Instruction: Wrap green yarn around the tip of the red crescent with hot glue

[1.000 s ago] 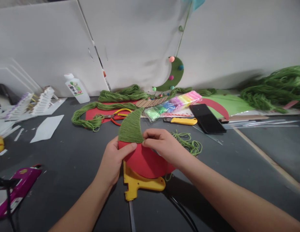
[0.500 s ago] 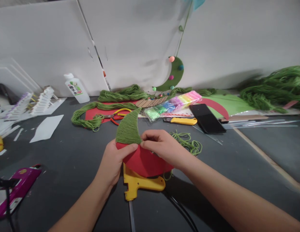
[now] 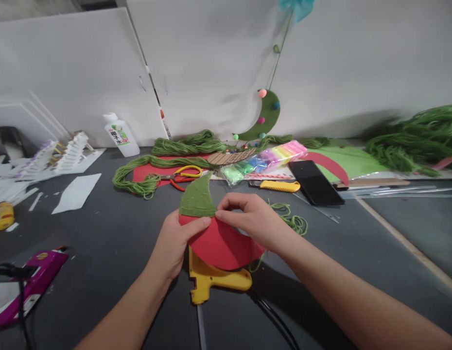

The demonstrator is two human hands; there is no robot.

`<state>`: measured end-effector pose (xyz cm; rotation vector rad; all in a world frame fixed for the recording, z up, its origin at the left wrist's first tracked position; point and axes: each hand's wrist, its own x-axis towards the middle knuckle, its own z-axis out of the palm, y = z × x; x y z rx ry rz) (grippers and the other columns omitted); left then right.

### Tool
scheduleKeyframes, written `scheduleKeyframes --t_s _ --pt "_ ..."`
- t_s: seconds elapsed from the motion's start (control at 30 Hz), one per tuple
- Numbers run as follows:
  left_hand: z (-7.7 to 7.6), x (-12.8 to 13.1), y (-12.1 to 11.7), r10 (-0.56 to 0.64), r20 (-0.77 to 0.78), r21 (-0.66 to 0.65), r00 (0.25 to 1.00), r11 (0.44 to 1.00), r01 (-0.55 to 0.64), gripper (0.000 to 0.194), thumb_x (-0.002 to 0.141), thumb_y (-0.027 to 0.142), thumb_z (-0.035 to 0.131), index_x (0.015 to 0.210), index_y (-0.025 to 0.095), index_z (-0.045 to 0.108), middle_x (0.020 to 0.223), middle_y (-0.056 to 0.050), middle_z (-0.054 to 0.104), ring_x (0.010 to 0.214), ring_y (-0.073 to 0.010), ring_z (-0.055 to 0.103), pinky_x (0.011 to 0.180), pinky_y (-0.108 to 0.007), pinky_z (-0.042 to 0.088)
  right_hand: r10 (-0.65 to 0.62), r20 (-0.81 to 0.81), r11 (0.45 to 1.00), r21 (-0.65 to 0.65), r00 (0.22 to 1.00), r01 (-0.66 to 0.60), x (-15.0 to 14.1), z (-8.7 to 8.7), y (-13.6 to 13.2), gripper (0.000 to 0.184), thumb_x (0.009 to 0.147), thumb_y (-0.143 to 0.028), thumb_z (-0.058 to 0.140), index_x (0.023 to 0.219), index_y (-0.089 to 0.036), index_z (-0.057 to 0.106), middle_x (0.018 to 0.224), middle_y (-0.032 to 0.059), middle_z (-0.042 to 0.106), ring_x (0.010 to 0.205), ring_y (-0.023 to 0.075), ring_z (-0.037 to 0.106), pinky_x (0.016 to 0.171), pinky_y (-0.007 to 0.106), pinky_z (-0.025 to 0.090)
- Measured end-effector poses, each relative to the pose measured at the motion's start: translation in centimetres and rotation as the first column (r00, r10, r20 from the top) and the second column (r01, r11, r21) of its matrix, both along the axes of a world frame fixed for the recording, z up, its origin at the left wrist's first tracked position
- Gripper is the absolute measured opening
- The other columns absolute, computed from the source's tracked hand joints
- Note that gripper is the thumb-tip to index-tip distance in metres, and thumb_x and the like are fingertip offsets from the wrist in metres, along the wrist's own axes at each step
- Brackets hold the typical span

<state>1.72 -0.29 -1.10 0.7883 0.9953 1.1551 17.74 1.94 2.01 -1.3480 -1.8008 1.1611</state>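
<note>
A red crescent card is held above the table, its upper part wrapped in green yarn. My left hand grips the card's left edge, thumb flat on the red face just below the wrapping. At the inner edge, my right hand pinches with thumb and index finger where the wrapping ends; the strand between the fingertips is too small to make out clearly. Loose green yarn lies on the table behind my right wrist. Beneath the card rests a yellow glue gun with a clear glue stick sticking out.
Behind the card lie red-and-yellow-handled scissors, a yellow utility knife, a black phone and a bag of coloured pompoms. Green yarn skeins line the wall. A white bottle and a purple tool are left.
The camera view has shifted slightly, so everything appears a little lower and to the right. Both hands keep their hold on the card, which tilted slightly and came back.
</note>
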Motion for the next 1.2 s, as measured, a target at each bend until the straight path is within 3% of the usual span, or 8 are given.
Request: scheduleKeyframes --t_s 0.13,0.4,0.67,0.73,0.83,0.93,1.03,1.2 --pt "0.4 -0.5 0.3 -0.006 0.001 0.085 1.000 0.996 0.006 0.023 0.071 0.023 0.067 0.093 0.016 0.071 0.083 -0.005 0.074 0.073 -0.0185 0.066 0.069 -0.028 0.049 0.010 -0.024 1.000 -0.008 1.000 -0.010 0.4 -0.1 0.3 0.009 0.075 -0.022 0.055 0.067 -0.018 0.057 0.057 -0.0035 0.053 0.051 0.0091 0.047 0.051 0.022 0.036" --pt "0.4 -1.3 1.2 -0.019 -0.177 0.249 0.984 0.967 0.063 0.026 0.078 0.031 0.063 0.098 0.017 0.071 0.093 -0.006 0.073 0.085 -0.0200 0.065 0.081 -0.029 0.047 0.002 0.024 0.998 0.063 1.000 -0.004 0.9 0.0 0.5 0.011 0.075 -0.023 0.055 0.067 -0.017 0.059 0.063 -0.0016 0.056 0.058 0.0106 0.048 0.056 0.024 0.036" --pt "0.1 -1.2 1.2 0.036 -0.275 0.287 0.961 0.957 0.047 0.032 0.075 0.038 0.063 0.095 0.014 0.069 0.086 -0.007 0.071 0.075 -0.0199 0.063 0.069 -0.030 0.048 -0.017 0.153 0.975 0.223 0.988 -0.018 1.2 0.0 0.4 0.015 0.078 -0.024 0.052 0.070 -0.016 0.061 0.057 -0.0017 0.057 0.053 0.0109 0.050 0.050 0.022 0.037" --pt "0.2 -1.4 1.2 0.135 -0.305 0.323 0.943 0.946 -0.031 0.027 0.073 0.037 0.066 0.091 0.017 0.067 0.079 -0.002 0.068 0.071 -0.0158 0.060 0.065 -0.025 0.046 -0.062 0.210 0.943 0.334 0.976 -0.012 1.3 0.3 0.2 0.014 0.079 -0.021 0.052 0.069 -0.016 0.060 0.061 -0.0005 0.059 0.058 0.0124 0.052 0.054 0.023 0.039" --pt "0.7 -1.2 0.6 0.290 -0.352 0.388 0.890 0.911 -0.143 0.015 0.071 0.032 0.069 0.073 0.019 0.062 0.060 0.006 0.057 0.056 -0.0091 0.050 0.056 -0.018 0.039 -0.175 0.303 0.839 0.544 0.937 -0.019 1.2 0.7 -0.1 0.013 0.080 -0.016 0.051 0.070 -0.015 0.059 0.073 0.0049 0.060 0.074 0.0178 0.052 0.068 0.029 0.039" --pt "0.9 -0.2 -0.4 0.181 -0.446 0.330 0.876 0.944 -0.027 0.022 0.074 0.037 0.065 0.065 0.017 0.060 0.051 0.005 0.054 0.047 -0.0106 0.049 0.049 -0.021 0.038 -0.230 0.406 0.714 0.688 0.884 -0.129 0.7 0.4 -0.6 0.019 0.085 -0.014 0.046 0.073 -0.014 0.060 0.078 0.0088 0.059 0.078 0.0211 0.048 0.072 0.034 0.035" --pt "0.3 1.1 -1.0 0.036 -0.377 0.227 0.925 0.972 0.055 0.029 0.077 0.044 0.058 0.071 0.017 0.062 0.060 0.000 0.061 0.054 -0.0153 0.056 0.054 -0.026 0.044 -0.211 0.504 0.618 0.732 0.838 -0.285 -0.1 -0.7 -1.2 0.021 0.087 -0.015 0.045 0.073 -0.014 0.061 0.076 0.0086 0.059 0.073 0.0210 0.044 0.066 0.034 0.031" --pt "-1.5 1.7 -0.7 0.102 -0.315 0.141 0.944 0.988 -0.060 0.036 0.080 0.046 0.051 0.061 0.018 0.063 0.054 -0.002 0.060 0.054 -0.0171 0.056 0.058 -0.029 0.044 -0.189 0.558 0.568 0.733 0.808 -0.373 -1.3 -2.2 -1.9 0.022 0.088 -0.011 0.043 0.080 -0.013 0.063 0.076 0.0095 0.060 0.071 0.0212 0.043 0.063 0.034 0.029"
